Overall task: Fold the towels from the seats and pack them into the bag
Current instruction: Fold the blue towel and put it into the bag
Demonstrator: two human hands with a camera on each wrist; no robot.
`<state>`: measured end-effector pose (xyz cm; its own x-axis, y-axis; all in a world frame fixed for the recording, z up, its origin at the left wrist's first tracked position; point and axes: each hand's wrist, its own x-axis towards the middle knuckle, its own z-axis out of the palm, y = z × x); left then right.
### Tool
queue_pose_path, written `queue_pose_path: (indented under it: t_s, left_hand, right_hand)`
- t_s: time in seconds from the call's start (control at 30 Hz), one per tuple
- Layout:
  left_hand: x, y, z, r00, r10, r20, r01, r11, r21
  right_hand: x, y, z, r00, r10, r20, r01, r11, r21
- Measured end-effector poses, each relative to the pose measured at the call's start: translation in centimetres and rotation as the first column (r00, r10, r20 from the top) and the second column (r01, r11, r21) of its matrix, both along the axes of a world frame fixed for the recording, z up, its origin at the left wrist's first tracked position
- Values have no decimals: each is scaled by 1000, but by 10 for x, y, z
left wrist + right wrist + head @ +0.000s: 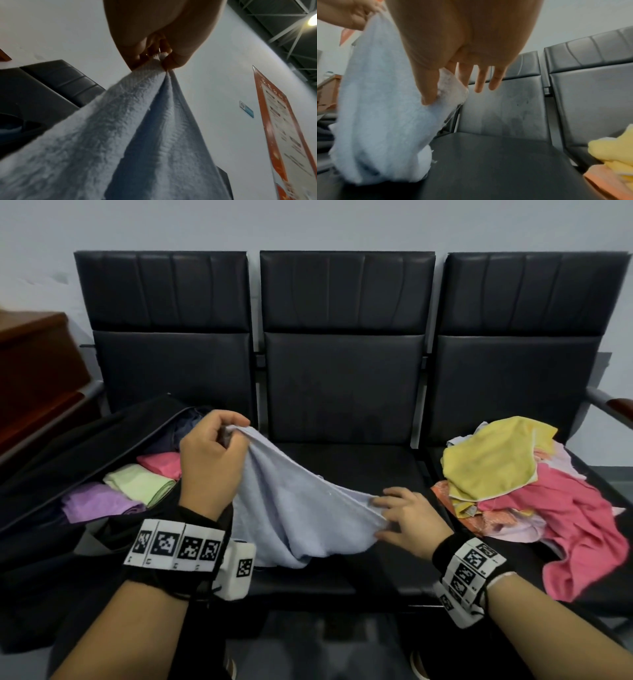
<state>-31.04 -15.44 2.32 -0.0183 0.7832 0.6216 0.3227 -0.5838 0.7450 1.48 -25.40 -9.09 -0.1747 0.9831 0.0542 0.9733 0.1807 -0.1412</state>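
Observation:
A pale blue towel [294, 508] hangs stretched over the middle seat [342, 463]. My left hand [214, 453] grips one bunched corner, raised over the bag's edge; the left wrist view shows the towel [120, 135] pinched in the left hand's fingers [171, 59]. My right hand [407, 518] pinches the opposite corner between thumb and forefinger, the other fingers spread straight; in the right wrist view the towel [385, 108] drapes left of the thumb. A black bag [68, 460] lies unzipped on the left seat, holding folded pink [161, 463], green [140, 484] and purple [99, 505] towels.
A loose heap of towels, yellow [493, 457] on top and pink [582, 529] below, covers the right seat. A brown wooden cabinet [34, 371] stands at the far left. An armrest [613, 405] juts out at the right end of the seats.

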Motion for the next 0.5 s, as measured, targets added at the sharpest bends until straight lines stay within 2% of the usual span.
queue_pose_path:
  t_s: [0.2,0.3,0.5]
  left_hand:
    - [-25,16,-3,987,157,-39,-157,988,-4]
    - [-29,20,-4,973,217,-76,-217,976,-1]
    - [-30,26,1,957,275,-96,-278,961,-13]
  right_hand:
    - [24,9,48,984,-50,-169,97,955,280]
    - [27,13,70,981,-33,-190,102,926,364]
    - [23,17,91,931,-23,-363,215,841,497]
